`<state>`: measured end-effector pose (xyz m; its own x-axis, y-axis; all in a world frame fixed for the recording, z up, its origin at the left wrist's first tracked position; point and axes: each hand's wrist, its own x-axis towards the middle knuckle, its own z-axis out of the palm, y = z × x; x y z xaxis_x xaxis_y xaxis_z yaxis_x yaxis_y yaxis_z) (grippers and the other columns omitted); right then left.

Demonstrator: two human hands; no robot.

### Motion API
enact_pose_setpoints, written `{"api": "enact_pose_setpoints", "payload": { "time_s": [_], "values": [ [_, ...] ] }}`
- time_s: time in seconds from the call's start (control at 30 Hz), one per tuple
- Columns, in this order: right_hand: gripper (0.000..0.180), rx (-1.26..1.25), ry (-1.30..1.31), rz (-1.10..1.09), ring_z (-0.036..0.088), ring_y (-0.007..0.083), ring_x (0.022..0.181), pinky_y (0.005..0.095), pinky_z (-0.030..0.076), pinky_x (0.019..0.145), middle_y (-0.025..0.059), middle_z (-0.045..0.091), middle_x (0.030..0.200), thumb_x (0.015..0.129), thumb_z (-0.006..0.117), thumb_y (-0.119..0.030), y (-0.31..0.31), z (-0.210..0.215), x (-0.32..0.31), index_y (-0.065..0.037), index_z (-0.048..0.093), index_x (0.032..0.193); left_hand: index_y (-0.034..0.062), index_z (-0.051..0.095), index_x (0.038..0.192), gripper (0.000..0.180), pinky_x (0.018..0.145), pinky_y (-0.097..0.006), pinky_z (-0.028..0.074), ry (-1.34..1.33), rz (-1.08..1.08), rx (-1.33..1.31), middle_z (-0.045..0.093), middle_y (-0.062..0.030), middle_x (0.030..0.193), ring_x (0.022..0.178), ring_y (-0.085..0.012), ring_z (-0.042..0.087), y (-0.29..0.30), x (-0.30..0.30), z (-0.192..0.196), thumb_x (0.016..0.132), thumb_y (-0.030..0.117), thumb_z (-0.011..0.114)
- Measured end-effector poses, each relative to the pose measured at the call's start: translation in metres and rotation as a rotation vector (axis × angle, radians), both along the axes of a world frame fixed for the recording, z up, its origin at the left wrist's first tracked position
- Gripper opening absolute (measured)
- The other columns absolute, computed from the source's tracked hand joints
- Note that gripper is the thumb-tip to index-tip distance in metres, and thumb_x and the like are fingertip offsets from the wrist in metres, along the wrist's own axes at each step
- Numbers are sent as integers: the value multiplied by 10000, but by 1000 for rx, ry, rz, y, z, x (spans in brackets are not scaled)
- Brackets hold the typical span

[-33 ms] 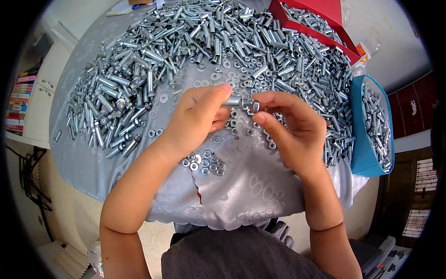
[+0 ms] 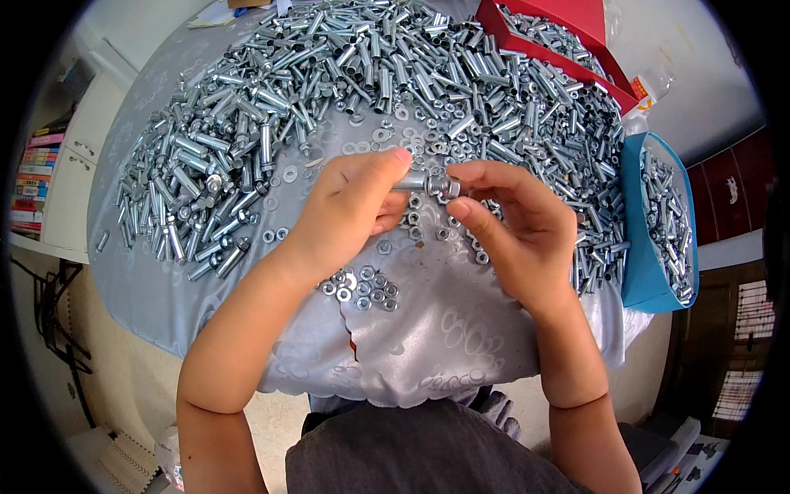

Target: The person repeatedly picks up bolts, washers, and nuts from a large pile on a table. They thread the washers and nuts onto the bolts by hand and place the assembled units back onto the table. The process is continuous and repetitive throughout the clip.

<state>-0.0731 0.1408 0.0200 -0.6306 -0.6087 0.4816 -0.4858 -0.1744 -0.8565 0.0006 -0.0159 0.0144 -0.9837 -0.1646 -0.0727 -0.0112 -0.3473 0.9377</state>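
My left hand [image 2: 350, 198] is closed around a silver expansion bolt [image 2: 415, 182], its metal sleeve pointing right between thumb and fingers. At the bolt's right end sits a hex nut [image 2: 448, 188], close against the washer. My right hand [image 2: 518, 222] has its thumb and forefinger bent about this nut, one above and one below. Its other fingers curl behind. Just below the left wrist lies a small cluster of loose nuts [image 2: 378, 281]. Flat washers [image 2: 381, 134] and more nuts are scattered beyond the hands. The left palm hides part of the bolt.
A big heap of metal sleeves and bolts [image 2: 387, 58] covers the far side of the cloth-covered table [image 2: 444, 346]. Bolts with sleeves lie in a pile [image 2: 197, 156] at left. A red box [image 2: 568, 49] and a blue box [image 2: 638, 239] hold more parts at right.
The nut at the bolt's end has turned and sits closer against the washer. Both hands keep nearly the same place.
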Motion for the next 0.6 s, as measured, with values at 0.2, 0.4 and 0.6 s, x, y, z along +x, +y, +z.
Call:
{"api": "enact_pose_setpoints", "payload": {
  "time_s": [0.2, 0.4, 0.6],
  "values": [
    [220, 33, 162, -22, 577, 122, 715, 239, 462, 628, 65, 624, 818, 737, 665, -33, 0, 0, -3, -8, 611, 948, 89, 432, 599, 359, 438, -198, 245, 23, -13, -104, 345, 56, 526, 475, -39, 309, -1, 0, -4, 892, 296, 425],
    [200, 229, -44, -3, 560, 123, 674, 250, 436, 566, 48, 600, 761, 711, 701, -80, 8, 1, -5, -2, 597, 863, 87, 424, 585, 396, 455, -203, 239, 95, 46, -336, 349, 73, 545, 514, -19, 301, 4, 3, -6, 900, 329, 437],
    [345, 114, 118, 22, 555, 115, 648, 231, 427, 562, 38, 587, 744, 639, 766, -130, 4, 9, -3, -9, 580, 903, 84, 404, 568, 419, 457, -218, 223, 84, 18, -289, 335, 89, 563, 545, -10, 276, 5, 7, -7, 903, 330, 456]
  ]
}}
